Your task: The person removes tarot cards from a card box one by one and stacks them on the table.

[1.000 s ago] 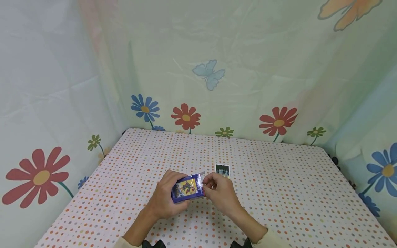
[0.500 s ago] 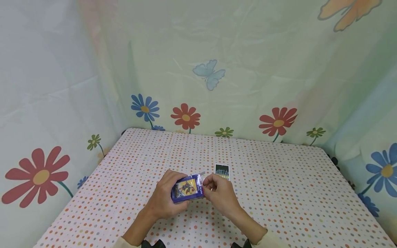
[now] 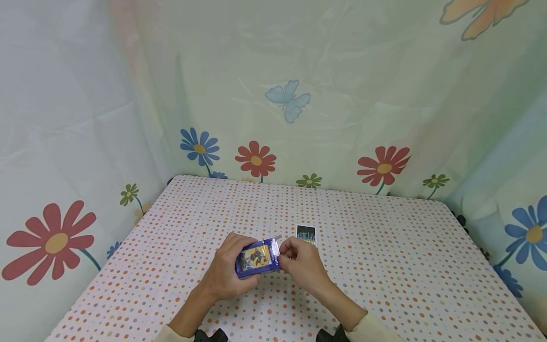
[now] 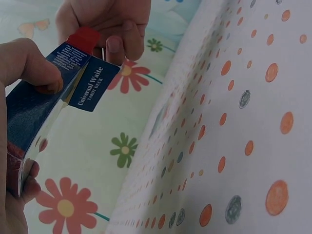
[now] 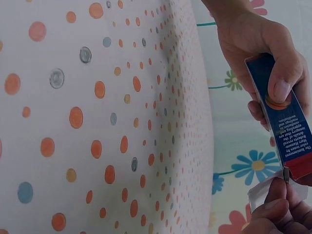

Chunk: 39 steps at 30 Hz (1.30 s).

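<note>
One hand, the left (image 3: 224, 270), has its fingers curled around the Universal Waite tarot deck box (image 3: 257, 258) above the table (image 3: 149, 285); the right hand's (image 3: 302, 261) fingers apparently pinch its opened end, a picture card (image 3: 306, 232) lying just beyond. Judgement: brace box without squeezing; ease end flap (image 4: 95, 84) gently, avoiding creases.

Somewhere curtained off — flower-printed drapes (image 3: 333, 128) on three sides, dot-patterned tablecloth (image 3: 376, 266), type of building unclear
</note>
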{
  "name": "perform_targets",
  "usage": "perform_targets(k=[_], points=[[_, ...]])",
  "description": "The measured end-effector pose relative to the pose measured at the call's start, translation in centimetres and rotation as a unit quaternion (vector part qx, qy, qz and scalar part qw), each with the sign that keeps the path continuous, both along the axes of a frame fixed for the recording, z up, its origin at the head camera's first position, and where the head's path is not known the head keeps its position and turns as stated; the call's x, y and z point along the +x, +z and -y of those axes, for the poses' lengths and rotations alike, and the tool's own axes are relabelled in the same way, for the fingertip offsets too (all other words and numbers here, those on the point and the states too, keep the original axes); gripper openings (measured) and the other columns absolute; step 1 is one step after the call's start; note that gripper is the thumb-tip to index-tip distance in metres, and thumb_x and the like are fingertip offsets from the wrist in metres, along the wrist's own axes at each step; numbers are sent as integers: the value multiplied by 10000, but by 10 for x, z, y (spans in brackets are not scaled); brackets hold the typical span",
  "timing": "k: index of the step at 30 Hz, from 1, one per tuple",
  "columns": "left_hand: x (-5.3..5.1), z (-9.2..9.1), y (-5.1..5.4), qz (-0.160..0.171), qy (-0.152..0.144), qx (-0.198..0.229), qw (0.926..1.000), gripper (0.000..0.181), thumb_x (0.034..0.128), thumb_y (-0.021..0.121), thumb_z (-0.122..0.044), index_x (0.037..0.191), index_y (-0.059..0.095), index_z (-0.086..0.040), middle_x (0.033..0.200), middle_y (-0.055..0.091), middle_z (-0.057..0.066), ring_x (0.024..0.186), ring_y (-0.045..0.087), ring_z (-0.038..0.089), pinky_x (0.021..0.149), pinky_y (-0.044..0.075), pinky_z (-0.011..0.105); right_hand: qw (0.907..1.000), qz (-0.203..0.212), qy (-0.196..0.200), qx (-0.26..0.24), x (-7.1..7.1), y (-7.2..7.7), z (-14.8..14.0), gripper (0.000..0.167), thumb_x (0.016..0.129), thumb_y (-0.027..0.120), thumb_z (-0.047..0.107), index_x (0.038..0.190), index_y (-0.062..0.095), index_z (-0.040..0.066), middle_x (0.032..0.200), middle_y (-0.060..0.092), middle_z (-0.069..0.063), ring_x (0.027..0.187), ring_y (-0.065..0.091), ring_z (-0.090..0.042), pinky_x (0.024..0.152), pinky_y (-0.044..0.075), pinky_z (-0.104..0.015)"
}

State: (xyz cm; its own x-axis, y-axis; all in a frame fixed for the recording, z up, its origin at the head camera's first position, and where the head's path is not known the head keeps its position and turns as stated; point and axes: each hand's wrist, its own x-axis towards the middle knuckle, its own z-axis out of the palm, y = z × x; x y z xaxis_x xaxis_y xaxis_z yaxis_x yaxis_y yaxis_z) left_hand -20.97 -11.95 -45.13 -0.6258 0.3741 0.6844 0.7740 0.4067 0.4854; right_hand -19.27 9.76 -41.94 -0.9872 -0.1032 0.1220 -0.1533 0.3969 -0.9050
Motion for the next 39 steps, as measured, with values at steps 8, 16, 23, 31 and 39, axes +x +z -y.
perform_targets(k=[8, 16, 23, 31, 39], points=[[-1, 0, -1, -5, -41, -5, 10000, 650, 639, 809, -222, 1250, 622, -102, 1133, 642, -14, 983, 540, 126, 793, 524, 272, 9996, 181, 47, -198, -1, -2, -2, 41, 867, 616, -25, 893, 610, 7, 757, 593, -72, 664, 597, -186, 575, 561, -298], [-1, 0, -1, 5, -51, 44, 10000, 659, 630, 808, -228, 1250, 624, -103, 1142, 642, -13, 978, 546, 145, 781, 522, 266, 9967, 426, -115, -678, 0, -2, -1, 59, 871, 567, -13, 918, 600, 2, 701, 573, -64, 642, 573, -158, 606, 572, -328], [-2, -1, -1, -41, -76, 73, 9999, 657, 628, 808, -229, 1246, 627, -99, 1131, 647, -13, 969, 541, 139, 774, 518, 264, 9895, 839, -170, -1168, 1, -2, -4, 140, 832, 550, -13, 966, 589, -7, 634, 531, -37, 521, 396, -116, 459, 335, -186], [-1, -1, -1, -31, -70, 55, 10000, 658, 631, 816, -235, 1248, 626, -107, 1135, 644, -17, 972, 531, 121, 772, 518, 263, 9766, 1319, -4, -1697, 1, -6, -12, 167, 805, 573, -18, 967, 604, -46, 656, 588, -54, 522, 402, -118, 462, 314, -200], [-1, 0, -1, -19, -61, 103, 9999, 658, 639, 818, -238, 1254, 621, -108, 1132, 642, -14, 966, 535, 124, 766, 524, 263, 9628, 1621, 75, -2162, 0, -10, -21, 132, 822, 608, 8, 943, 600, -43, 698, 564, -42, 544, 448, -124, 475, 342, -199]])
